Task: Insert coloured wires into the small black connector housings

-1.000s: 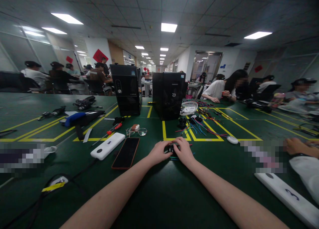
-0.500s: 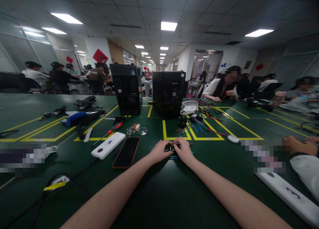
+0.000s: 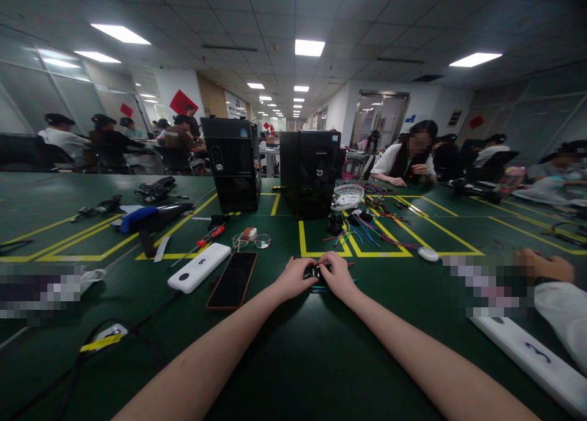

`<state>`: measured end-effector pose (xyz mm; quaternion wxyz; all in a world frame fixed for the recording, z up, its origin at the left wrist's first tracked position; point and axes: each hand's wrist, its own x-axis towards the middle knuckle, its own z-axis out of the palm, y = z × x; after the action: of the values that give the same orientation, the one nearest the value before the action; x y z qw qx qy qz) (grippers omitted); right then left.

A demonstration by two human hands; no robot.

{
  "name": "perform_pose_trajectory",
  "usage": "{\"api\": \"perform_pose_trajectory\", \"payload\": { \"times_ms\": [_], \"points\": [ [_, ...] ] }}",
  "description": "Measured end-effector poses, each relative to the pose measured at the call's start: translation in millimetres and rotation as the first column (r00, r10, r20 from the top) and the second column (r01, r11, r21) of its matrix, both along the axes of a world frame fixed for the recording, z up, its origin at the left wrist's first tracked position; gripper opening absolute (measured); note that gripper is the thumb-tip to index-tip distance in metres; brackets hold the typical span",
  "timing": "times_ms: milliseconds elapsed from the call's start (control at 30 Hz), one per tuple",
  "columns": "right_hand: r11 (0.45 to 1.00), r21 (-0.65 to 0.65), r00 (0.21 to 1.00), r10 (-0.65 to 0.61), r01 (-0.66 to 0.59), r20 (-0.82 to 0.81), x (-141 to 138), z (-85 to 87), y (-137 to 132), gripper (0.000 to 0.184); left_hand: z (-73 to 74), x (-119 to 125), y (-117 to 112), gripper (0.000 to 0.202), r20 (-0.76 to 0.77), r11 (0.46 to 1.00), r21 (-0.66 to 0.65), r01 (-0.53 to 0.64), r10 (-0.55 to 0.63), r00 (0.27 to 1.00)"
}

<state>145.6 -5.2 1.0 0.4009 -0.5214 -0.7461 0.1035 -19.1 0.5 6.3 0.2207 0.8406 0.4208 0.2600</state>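
Observation:
My left hand and my right hand meet over the green table, fingers closed from either side on a small black part. Its exact kind is hidden by the fingers. Blue and green wires show beneath my hands, and a bit of red wire sticks out by the right one. Beyond my right hand lies a spread of loose coloured wires beside a small black piece. Left of my hands lies a dark phone with an orange-brown edge.
Two black computer towers stand ahead, with a white basket alongside. At left are a white box marked 8, a red-handled screwdriver, glasses and cables. A co-worker's hand is at right, by another white box.
My hands keep the same hold on the black part, with hardly any movement. The co-worker's hand and sleeve at right have shifted slightly.

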Motion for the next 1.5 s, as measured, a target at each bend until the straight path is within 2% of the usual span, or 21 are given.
{"api": "perform_pose_trajectory", "payload": {
  "times_ms": [100,233,333,433,533,667,767,867,967,1033,1167,1400,1500],
  "points": [
    [1.000,-0.001,1.000,-0.002,0.002,-0.024,1,-0.1,2,0.006,1.4,0,-1,0.036,-0.011,1.000,-0.007,-0.012,0.012,1.000],
    [0.996,0.031,0.990,-0.084,0.088,-0.117,5,0.1,5,0.008,1.2,0,-1,0.034,-0.017,1.000,-0.015,-0.018,0.017,1.000],
    [0.993,0.084,0.994,-0.076,0.083,-0.083,6,4.6,3,0.009,-1.5,0,0,0.034,-0.011,0.999,-0.009,-0.042,0.041,0.999],
    [0.991,0.133,0.999,-0.004,-0.002,0.048,3,12.0,-6,0.009,-4.6,0,2,0.035,0.006,0.992,0.017,-0.123,0.123,0.992],
    [0.976,0.137,0.970,0.140,-0.170,0.200,-4,17.9,-17,0.012,-5.8,-1,5,0.036,0.017,0.972,0.030,-0.233,0.232,0.972],
    [0.923,0.028,0.848,0.340,-0.384,0.407,-9,24.0,-26,0.012,-4.5,-4,8,0.037,0.042,0.950,0.016,-0.313,0.312,0.949],
    [0.905,-0.028,0.788,0.385,-0.425,0.480,-6,31.9,-31,0.016,-3.4,-4,8,0.040,0.050,0.951,0.000,-0.309,0.309,0.950],
    [0.927,-0.057,0.794,0.349,-0.371,0.498,1,40.5,-35,0.025,-3.1,-4,7,0.044,0.047,0.952,-0.023,-0.306,0.307,0.951],
    [0.947,-0.130,0.772,0.316,-0.295,0.551,5,44.5,-37,0.020,-3.6,-4,6,0.046,0.048,0.952,-0.024,-0.304,0.305,0.951],
    [0.955,-0.148,0.741,0.294,-0.258,0.604,4,43.9,-39,0.014,-4.0,-3,6,0.045,0.050,0.953,-0.019,-0.301,0.302,0.952],
    [0.974,-0.111,0.702,0.219,-0.197,0.678,1,36.8,-41,0.016,-3.2,-3,6,0.043,0.043,0.953,-0.021,-0.303,0.304,0.952],
    [0.994,-0.102,0.732,0.088,-0.026,0.675,-1,21.1,-41,0.019,1.5,-2,4,0.042,0.025,0.952,-0.035,-0.304,0.305,0.952],
    [0.990,-0.142,0.782,0.099,-0.013,0.615,4,19.0,-32,0.014,-0.7,-3,5,0.041,0.035,0.954,-0.028,-0.299,0.300,0.953]
  ]
}}
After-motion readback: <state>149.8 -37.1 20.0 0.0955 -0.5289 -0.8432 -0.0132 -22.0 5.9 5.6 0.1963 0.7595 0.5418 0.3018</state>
